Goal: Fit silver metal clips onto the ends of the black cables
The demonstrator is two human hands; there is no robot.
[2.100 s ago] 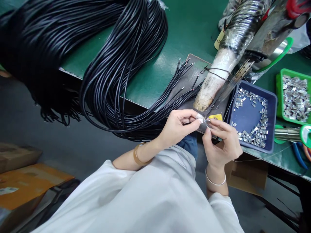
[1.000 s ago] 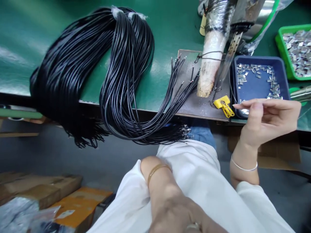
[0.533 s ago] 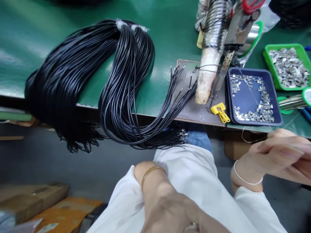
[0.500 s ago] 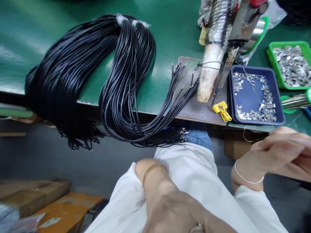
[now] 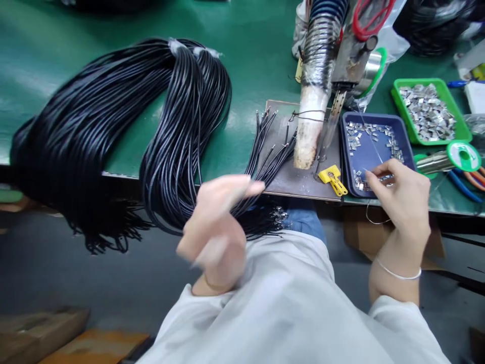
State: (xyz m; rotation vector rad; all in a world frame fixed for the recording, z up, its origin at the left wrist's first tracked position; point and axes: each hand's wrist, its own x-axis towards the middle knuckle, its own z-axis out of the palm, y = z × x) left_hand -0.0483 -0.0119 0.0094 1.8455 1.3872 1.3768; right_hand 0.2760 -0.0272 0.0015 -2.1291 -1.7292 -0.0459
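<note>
Over the bundle of thin black cables [image 5: 170,126], my left hand [image 5: 214,227] is smeared by motion; its fingers point right towards the stripped cable ends [image 5: 267,119]. Whether it holds anything is not clear. My right hand [image 5: 405,197] is above the near part of the blue tray [image 5: 407,144], thumb and forefinger tips brought together in a pinch. What lies between these tips is too small to make out. Small metal connectors [image 5: 394,146] lie scattered in the tray. A thin wire runs down from the soldering tool [image 5: 346,65] towards the right hand.
A white-ended duct [image 5: 312,121] hangs over a brown board [image 5: 280,177], beside a yellow cutter [image 5: 333,179]. The green tray [image 5: 464,129] of metal pieces and a solder spool [image 5: 464,156] stand at right. Cardboard boxes [image 5: 41,328] are on the floor at left.
My left hand has risen from my lap to the cables by the table edge. My right hand has moved left, over the blue tray. The camera view has shifted slightly.
</note>
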